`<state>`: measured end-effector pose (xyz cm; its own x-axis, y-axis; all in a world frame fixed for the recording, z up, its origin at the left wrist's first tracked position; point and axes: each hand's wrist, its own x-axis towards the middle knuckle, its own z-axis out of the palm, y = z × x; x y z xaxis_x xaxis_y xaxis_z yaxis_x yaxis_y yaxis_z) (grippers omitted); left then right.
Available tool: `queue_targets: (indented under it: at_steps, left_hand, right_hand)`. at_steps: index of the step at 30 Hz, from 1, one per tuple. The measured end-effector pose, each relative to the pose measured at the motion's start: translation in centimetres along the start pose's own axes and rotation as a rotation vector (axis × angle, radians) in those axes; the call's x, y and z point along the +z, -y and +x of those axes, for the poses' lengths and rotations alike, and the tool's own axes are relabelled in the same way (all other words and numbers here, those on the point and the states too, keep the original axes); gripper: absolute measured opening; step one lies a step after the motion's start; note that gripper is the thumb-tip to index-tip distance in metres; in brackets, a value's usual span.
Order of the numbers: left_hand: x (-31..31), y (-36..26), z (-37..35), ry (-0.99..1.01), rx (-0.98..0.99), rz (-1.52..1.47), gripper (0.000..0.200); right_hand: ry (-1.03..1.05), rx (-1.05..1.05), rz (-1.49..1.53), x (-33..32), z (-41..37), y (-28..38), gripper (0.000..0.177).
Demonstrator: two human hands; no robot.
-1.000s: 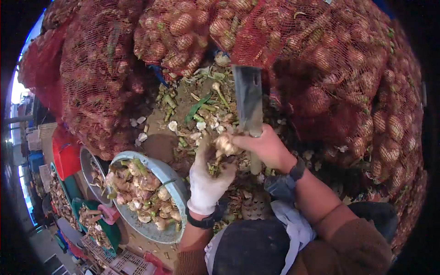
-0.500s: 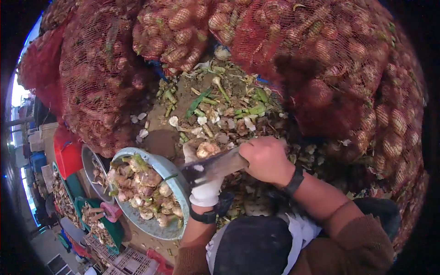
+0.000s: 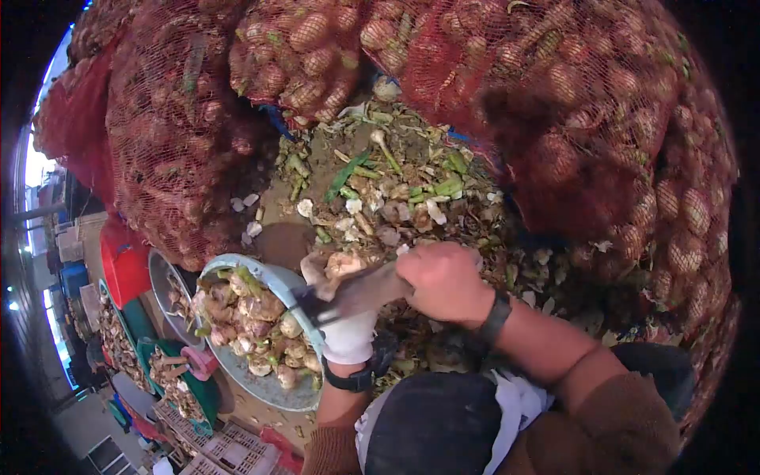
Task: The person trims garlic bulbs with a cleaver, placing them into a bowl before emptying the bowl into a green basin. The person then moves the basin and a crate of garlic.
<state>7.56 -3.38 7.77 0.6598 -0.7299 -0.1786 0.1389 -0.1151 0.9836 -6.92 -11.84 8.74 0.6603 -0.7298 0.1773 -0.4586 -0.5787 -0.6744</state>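
Observation:
My left hand [image 3: 348, 336], in a white glove, is closed around a garlic bulb [image 3: 344, 264]; the knife hides part of the fingers. My right hand [image 3: 443, 281] grips a broad-bladed knife [image 3: 360, 294], its blade blurred by motion and crossing over the left glove just below the bulb. Close to the left of the glove stands a light blue basin [image 3: 269, 388] with many garlic bulbs [image 3: 253, 317] in it, some with green stem stubs.
Red mesh sacks [image 3: 170, 134] full of bulbs rise ahead and to the right. Cut stems and peelings [image 3: 396, 186] litter the ground before me. Further left are a grey metal bowl [image 3: 165, 289], a red container [image 3: 123, 265] and a green tub [image 3: 210, 396].
My right hand and the knife have moved left and slightly down, the blade sliding further across the gloved left hand. The bulb has shifted slightly left and down.

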Motion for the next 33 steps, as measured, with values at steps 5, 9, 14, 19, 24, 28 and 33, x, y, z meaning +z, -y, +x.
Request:
queue_targets:
  at_steps: [5,9,14,19,24,28,33]
  left_hand:
    - [-1.6,-7.4,-0.9,-0.361,0.166,0.407,0.061]
    - [-3.6,-10.7,-0.2,-0.516,0.507,1.308,0.059]
    - [7.3,-2.6,12.6,0.153,0.546,0.721,0.029]
    - [17.3,5.7,24.1,0.175,0.599,0.822,0.032]
    - [17.8,7.2,27.2,0.316,0.148,0.806,0.053]
    - [18.3,8.7,27.0,0.130,0.274,0.961,0.053]
    - [19.2,5.9,24.8,0.141,0.175,1.016,0.042]
  right_hand:
    - [0.235,0.567,-0.084,1.3,-3.3,-8.5,0.013]
    - [0.170,0.705,0.039,1.3,-2.5,-8.4,0.029]
    - [0.010,0.833,0.338,0.8,-4.1,-9.0,0.032]
    - [-0.092,0.862,0.333,0.0,-6.2,-9.5,0.031]
    - [-0.090,0.988,0.372,-0.7,-7.5,-9.9,0.033]
    - [-0.115,1.091,0.461,0.0,-7.2,-9.5,0.034]
    - [-0.091,0.989,0.286,1.3,-8.1,-10.0,0.035]
